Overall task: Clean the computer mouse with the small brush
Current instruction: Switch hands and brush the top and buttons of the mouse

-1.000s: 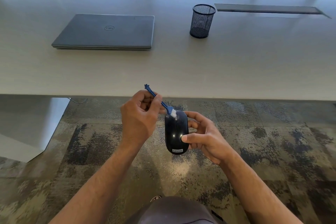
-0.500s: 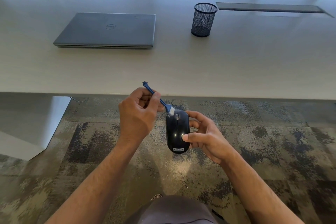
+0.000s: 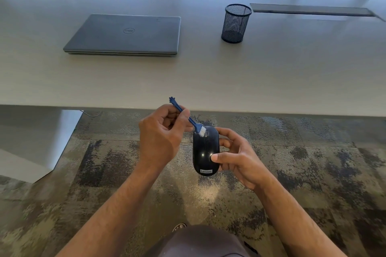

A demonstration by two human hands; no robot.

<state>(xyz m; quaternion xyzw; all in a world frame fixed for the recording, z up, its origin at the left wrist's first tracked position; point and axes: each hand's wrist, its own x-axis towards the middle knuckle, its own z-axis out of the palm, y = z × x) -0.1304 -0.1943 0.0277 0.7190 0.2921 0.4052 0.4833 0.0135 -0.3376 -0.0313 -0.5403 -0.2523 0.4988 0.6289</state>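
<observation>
One black mouse [image 3: 205, 152], one small blue brush [image 3: 189, 118], one closed laptop [image 3: 125, 34] and one mesh cup [image 3: 236, 23] are in view. Right hand [image 3: 236, 158] grips the mouse from its right side, thumb on top, long axis running toward the desk [image 3: 271, 73]. Left hand [image 3: 160, 137] pinches the brush, bristles angled down-right onto the mouse's far end.

"Lenovo" on mouse [image 3: 206, 152]; "Dell" on laptop [image 3: 125, 33]

I see my left hand [image 3: 160, 137] pinching the blue brush [image 3: 189, 119], bristles on the mouse [image 3: 205, 152] my right hand [image 3: 236, 158] grips; laptop [image 3: 127, 34] at eleven o'clock.
</observation>
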